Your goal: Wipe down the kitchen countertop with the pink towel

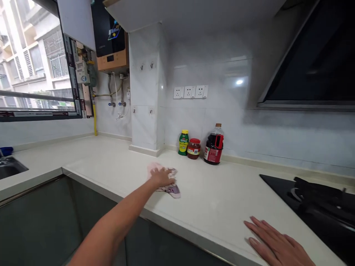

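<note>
My left hand (161, 178) reaches out over the white countertop (216, 207), pressed down on a pink cloth (153, 168) with its fingers curled over the fabric. The cloth spreads out around the hand, and a purple-patterned corner of it lies toward the front edge. Part of the fabric is hidden beneath the palm. At the lower right, my right hand (277, 244) lies palm down on the counter, fingers stretched out and holding nothing. It is nearest to the black gas stove (327, 210).
Against the wall stand a green bottle with a yellow cap (183, 142), a red-lidded jar (193, 149) and a large dark sauce bottle (213, 146). A tiled pillar (144, 92) juts out behind the cloth. A sink (12, 167) is at far left; a range hood (313, 74) overhangs the right.
</note>
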A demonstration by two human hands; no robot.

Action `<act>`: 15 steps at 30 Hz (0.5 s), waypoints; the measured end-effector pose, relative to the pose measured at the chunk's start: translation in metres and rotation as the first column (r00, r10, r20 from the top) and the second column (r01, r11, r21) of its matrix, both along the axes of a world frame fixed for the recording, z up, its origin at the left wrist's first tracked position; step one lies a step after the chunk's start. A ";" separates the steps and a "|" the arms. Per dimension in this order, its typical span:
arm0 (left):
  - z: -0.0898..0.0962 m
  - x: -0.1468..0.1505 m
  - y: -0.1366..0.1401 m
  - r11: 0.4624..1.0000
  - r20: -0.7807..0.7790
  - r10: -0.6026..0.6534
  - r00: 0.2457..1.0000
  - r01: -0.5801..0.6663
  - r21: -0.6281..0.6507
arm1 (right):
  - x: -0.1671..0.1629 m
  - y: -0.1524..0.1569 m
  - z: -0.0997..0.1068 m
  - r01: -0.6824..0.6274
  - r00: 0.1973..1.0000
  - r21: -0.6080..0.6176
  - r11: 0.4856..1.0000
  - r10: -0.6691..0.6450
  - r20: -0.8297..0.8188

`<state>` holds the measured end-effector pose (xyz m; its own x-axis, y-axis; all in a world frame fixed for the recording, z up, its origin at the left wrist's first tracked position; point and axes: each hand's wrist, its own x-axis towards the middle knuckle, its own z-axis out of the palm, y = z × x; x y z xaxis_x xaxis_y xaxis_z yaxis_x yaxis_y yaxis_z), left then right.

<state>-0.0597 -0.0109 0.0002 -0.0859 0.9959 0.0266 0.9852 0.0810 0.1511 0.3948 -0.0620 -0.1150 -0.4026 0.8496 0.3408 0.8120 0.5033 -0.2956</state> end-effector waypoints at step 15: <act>-0.017 0.176 -0.097 0.730 0.167 -0.674 0.720 0.683 0.001 | 0.018 -0.002 0.009 -0.018 0.962 -0.146 0.989 -0.023 -0.272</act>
